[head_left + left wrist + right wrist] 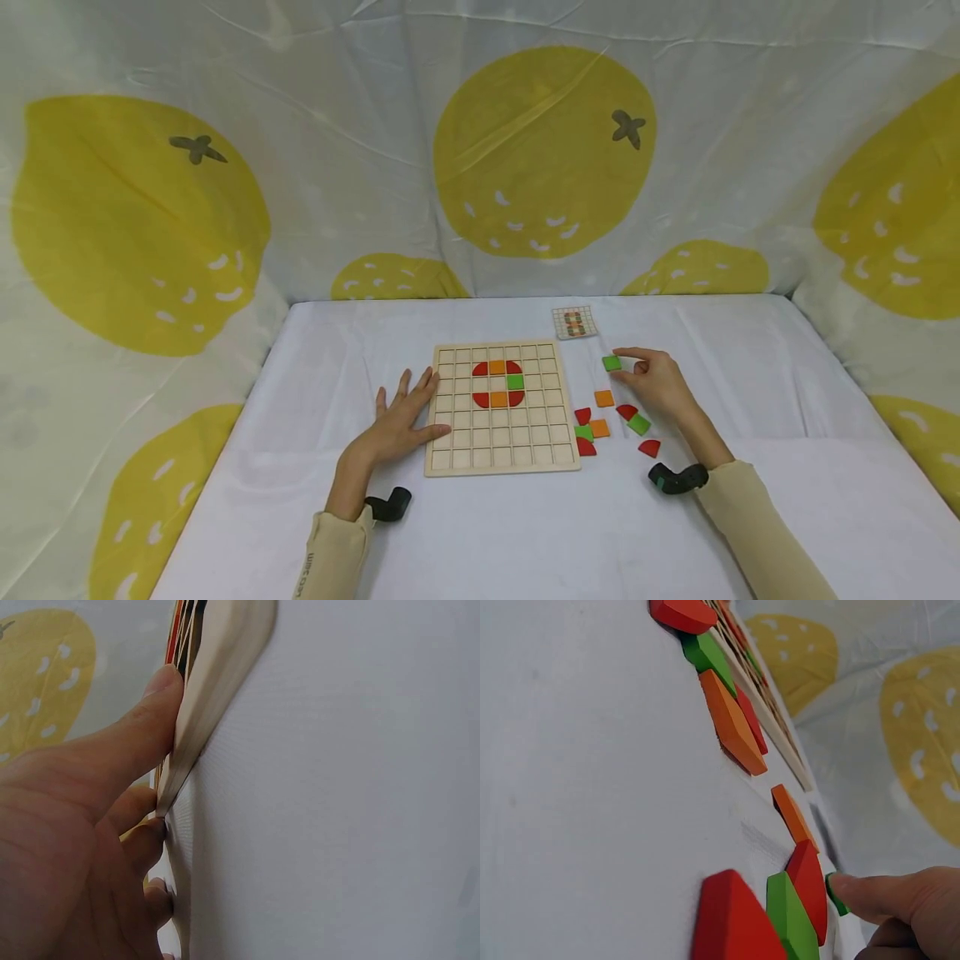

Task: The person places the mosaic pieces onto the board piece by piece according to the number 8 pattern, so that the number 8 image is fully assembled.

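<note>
A wooden grid board (457,458) lies flat on the white cloth. In its upper middle, red quarter-round pieces (481,401), orange squares (498,400) and one green square (515,382) form a ring with a bare cell on its left side. My left hand (397,427) rests at the board's left edge, fingers spread and thumb on the rim; the left wrist view shows the thumb (150,712) against the wooden edge. To the right of the board, my right hand (657,382) pinches a green square tile (612,363) between thumb and index finger.
Loose pieces lie right of the board: an orange square (603,398), a red quarter-round (649,448), a green square (639,424) and several others. Behind the board's right corner is a small pattern card (574,322). A lemon-printed cloth (360,167) hangs around the back and sides.
</note>
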A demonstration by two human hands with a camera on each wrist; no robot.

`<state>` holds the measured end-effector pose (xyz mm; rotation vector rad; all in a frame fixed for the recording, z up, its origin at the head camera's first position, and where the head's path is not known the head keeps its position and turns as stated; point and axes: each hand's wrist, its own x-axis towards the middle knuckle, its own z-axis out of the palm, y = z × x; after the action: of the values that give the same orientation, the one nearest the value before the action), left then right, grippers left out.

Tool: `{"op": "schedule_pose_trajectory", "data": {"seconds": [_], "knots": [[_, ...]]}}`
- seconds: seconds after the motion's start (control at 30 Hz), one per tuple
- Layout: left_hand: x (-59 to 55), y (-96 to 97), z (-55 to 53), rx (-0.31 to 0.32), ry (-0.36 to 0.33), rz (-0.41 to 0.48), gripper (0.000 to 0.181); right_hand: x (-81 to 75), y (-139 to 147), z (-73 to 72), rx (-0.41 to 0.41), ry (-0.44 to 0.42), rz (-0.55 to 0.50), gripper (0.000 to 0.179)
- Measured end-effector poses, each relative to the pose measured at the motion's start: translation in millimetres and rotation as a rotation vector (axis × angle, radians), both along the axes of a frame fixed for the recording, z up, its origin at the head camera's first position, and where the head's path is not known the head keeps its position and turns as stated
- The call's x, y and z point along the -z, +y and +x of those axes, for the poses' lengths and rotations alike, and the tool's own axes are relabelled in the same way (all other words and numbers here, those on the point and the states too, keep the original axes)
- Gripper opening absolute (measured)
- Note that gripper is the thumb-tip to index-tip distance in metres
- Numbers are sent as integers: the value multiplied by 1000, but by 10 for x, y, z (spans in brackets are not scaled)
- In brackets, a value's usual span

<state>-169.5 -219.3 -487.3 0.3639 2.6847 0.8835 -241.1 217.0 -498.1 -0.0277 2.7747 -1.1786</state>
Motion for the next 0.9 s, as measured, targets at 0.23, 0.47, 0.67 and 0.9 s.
{"op": "schedule_pose_trajectory", "data": {"seconds": [0.23,0.47,0.67,0.9], "knots": [[-4,5,-6,-1,-1,-5,94,17,-6,4,-7,21,-36,36],[-3,4,-7,3,8,2,94,33,-5,-9,-47,-15,-33,35],[-5,0,-9,2,17,2,93,72,16,-32,-81,21,-29,32],[-7,5,-6,3,10,1,93,28,-63,-17,-85,46,-67,30]]}}
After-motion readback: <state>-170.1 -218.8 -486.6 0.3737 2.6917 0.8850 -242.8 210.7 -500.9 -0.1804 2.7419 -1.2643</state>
